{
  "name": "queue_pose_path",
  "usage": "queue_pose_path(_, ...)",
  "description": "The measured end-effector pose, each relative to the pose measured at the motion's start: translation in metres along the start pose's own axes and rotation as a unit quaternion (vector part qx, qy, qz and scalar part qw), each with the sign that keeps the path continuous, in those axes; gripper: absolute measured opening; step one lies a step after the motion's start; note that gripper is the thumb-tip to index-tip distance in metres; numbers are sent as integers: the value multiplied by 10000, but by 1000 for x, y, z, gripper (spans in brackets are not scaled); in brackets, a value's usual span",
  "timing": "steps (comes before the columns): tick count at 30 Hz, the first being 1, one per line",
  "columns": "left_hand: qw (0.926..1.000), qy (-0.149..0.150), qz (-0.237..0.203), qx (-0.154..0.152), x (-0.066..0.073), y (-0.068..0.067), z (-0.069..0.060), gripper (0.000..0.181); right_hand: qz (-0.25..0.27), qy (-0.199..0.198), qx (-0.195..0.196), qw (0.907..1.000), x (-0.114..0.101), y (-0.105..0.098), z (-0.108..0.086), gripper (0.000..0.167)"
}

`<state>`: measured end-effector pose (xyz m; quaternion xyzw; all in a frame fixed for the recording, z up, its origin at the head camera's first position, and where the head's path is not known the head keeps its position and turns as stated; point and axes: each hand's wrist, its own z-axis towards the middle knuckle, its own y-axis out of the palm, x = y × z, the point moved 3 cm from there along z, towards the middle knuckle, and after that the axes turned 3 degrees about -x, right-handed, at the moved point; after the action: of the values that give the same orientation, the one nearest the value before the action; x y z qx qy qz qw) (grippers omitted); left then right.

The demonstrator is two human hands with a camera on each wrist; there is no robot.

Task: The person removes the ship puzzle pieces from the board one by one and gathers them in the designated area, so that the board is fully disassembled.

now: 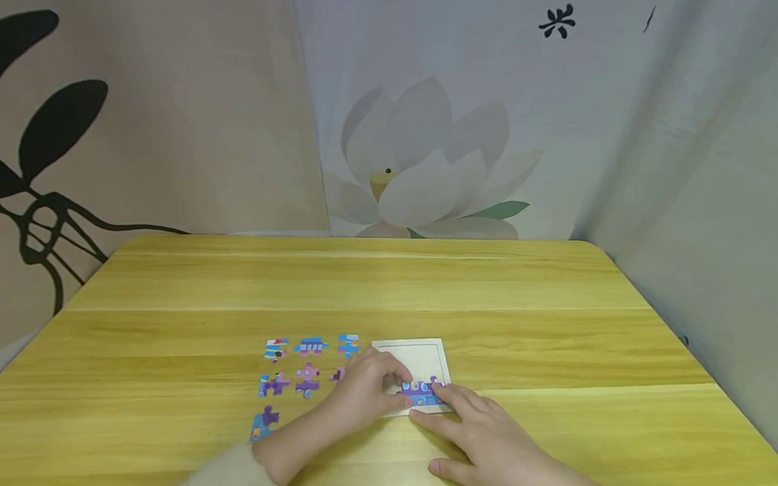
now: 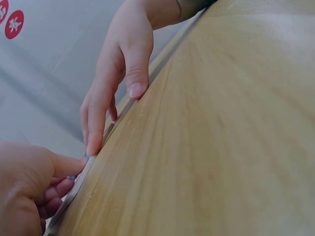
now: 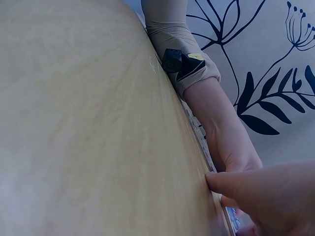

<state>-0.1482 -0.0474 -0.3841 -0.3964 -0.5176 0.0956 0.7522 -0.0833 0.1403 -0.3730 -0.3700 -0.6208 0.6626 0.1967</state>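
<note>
A square white puzzle tray [image 1: 410,343] lies on the table, with joined blue and purple jigsaw pieces [image 1: 426,395] along its near side. My left hand [image 1: 368,391] is over the tray's left part, its thumb and index finger pinching a puzzle piece at the left end of that row. The fingers hide most of this piece. My right hand [image 1: 485,436] lies at the tray's near right corner, fingers extended and touching the right end of the row and the rim. Both hands [image 2: 24,184] [image 3: 280,196] meet low at the tray in the wrist views.
Left of the tray lie several loose jigsaw pieces, among them a striped one [image 1: 276,349], a blue one [image 1: 311,346], a pink and purple one [image 1: 307,379] and a blue and purple one [image 1: 264,423]. The wooden table [image 1: 532,323] backs onto a printed curtain [image 1: 432,64].
</note>
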Motion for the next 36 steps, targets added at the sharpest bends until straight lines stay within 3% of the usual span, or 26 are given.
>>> queue_pose_path(9, 9997, -47, -234, 58, 1, 0, 1, 21, -59, 23, -15, 10000, 1, 0, 0, 57)
queue_pose_path(22, 9909, -61, -1339, -80, -1, 2, 2, 14, -117, -20, 58, 9999, 2, 1, -1, 56)
queue_pose_path(36, 9880, -354, -1481, 245, 2, -21, -5, 12, -179, 24, 93, 9998, 2, 2, 0, 55)
